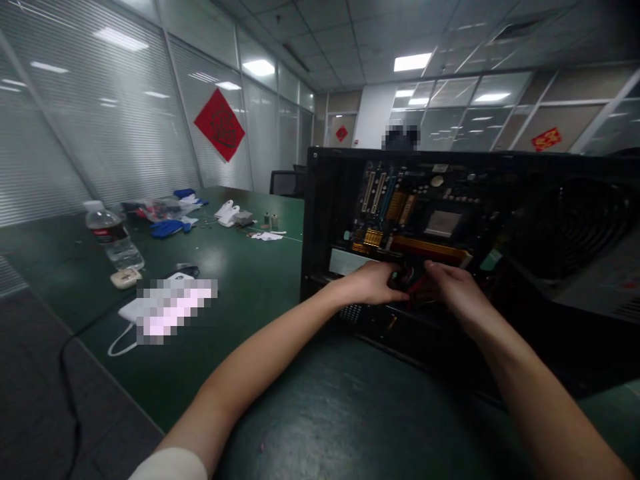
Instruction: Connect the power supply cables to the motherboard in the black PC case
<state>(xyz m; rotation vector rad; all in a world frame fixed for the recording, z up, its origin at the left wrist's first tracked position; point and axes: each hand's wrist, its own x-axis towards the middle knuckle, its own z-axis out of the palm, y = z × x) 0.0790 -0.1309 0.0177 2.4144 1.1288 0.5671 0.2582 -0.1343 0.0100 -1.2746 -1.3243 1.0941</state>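
An open black computer case [327, 200] stands on the table in front of me, its inside facing me. Mounted in it are a motherboard [385, 193] with a bare square processor [443, 223] and a gold-and-red memory stick [433, 248] below that. Both hands reach into the lower part. My left hand [375, 283] has thumb and fingers curled at a dark piece with red parts [414, 281]. My right hand [453, 287] pinches at the same spot from the right. Fingertips and shadow hide much of this piece, so its kind is unclear.
A large fan grille [575, 213] and grey power supply [580, 273] fill the case's right side. Left on the green table [235, 280] are a water bottle [115, 237], a white device with a cable [135, 307], blue gloves [170, 228] and small parts. Somebody's blurred head [400, 137] shows behind the case.
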